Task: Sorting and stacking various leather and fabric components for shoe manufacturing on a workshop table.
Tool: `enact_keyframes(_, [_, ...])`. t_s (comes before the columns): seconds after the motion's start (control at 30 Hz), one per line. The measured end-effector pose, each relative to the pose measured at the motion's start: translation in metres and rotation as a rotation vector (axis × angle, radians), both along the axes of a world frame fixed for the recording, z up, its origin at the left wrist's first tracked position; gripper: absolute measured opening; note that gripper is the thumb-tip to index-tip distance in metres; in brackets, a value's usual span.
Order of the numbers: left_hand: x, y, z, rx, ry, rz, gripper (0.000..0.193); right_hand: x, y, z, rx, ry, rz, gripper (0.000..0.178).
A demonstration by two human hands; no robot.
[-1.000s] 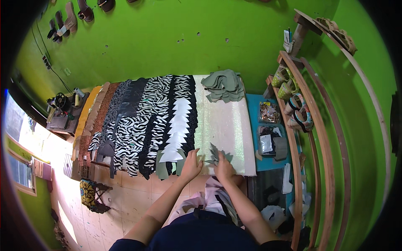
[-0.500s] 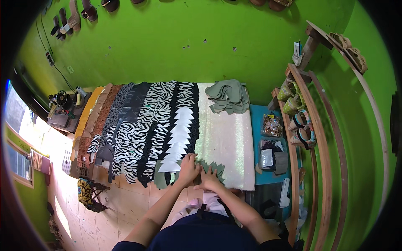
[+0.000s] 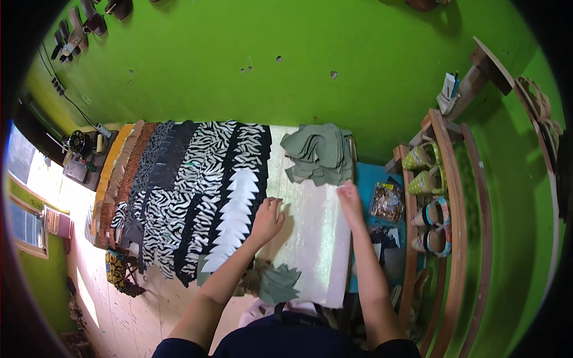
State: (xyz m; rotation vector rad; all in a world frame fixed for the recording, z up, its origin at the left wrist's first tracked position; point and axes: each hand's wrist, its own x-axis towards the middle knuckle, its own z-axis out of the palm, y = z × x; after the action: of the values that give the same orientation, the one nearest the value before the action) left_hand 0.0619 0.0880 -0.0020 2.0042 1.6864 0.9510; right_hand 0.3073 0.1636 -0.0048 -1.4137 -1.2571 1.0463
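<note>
My left hand (image 3: pixel 268 222) hovers over the pale, shimmery sheet on the table (image 3: pixel 307 238), fingers loosely bent and apart, nothing visible in them. Farther right, my right hand (image 3: pixel 350 200) reaches to the lower right corner of a heap of grey-green cut pieces (image 3: pixel 322 152), its fingers apart; whether they touch the heap I cannot tell. Close to my body lies a fanned stack of grey-green pieces (image 3: pixel 276 283). Left of my left hand runs an overlapping row of white pointed pieces (image 3: pixel 236 215).
Rows of zebra-patterned pieces (image 3: pixel 170 209), black, brown and yellow ones cover the table's left. A sewing machine (image 3: pixel 77 143) stands beyond them. On the right are a clear box of small metal parts (image 3: pixel 387 201) and a wooden rack (image 3: pixel 450 227) with sandals (image 3: pixel 433 218).
Both hands have left the grey-green stack near my body. The left moved up over the sheet, and the right moved far forward to the heap. The view has shifted a little.
</note>
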Motion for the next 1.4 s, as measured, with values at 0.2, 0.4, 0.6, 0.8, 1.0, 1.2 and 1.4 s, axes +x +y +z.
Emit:
enact_keyframes(0.2, [-0.005, 0.121, -0.008, -0.172, 0.018, 0.109, 0.047, 0.016, 0.1, 0.018, -0.074, -0.091, -0.055, 0.074])
enact_keyframes(0.4, [-0.004, 0.206, -0.011, -0.193, 0.038, 0.11, 0.066, 0.013, 0.152, 0.009, -0.114, -0.137, 0.086, 0.097])
enact_keyframes(0.6, [-0.002, 0.243, -0.031, -0.24, 0.054, 0.132, 0.077, -0.024, 0.176, 0.025, -0.259, -0.526, 0.172, 0.108])
enact_keyframes(0.8, [0.018, 0.244, -0.024, -0.381, 0.132, 0.091, 0.084, -0.013, 0.185, 0.009, -0.281, -0.595, 0.119, 0.107])
enact_keyframes(1.0, [0.024, 0.231, -0.016, -0.392, 0.223, 0.027, 0.082, -0.003, 0.171, -0.016, -0.174, -0.105, 0.275, 0.074])
enact_keyframes(1.2, [0.023, 0.178, -0.014, -0.463, 0.269, -0.049, 0.082, -0.009, 0.099, 0.0, -0.285, -0.191, 0.229, 0.046])
enact_keyframes(1.4, [0.031, 0.1, -0.019, -0.453, 0.245, -0.146, 0.081, 0.007, 0.012, -0.006, -0.316, -0.181, 0.195, 0.044])
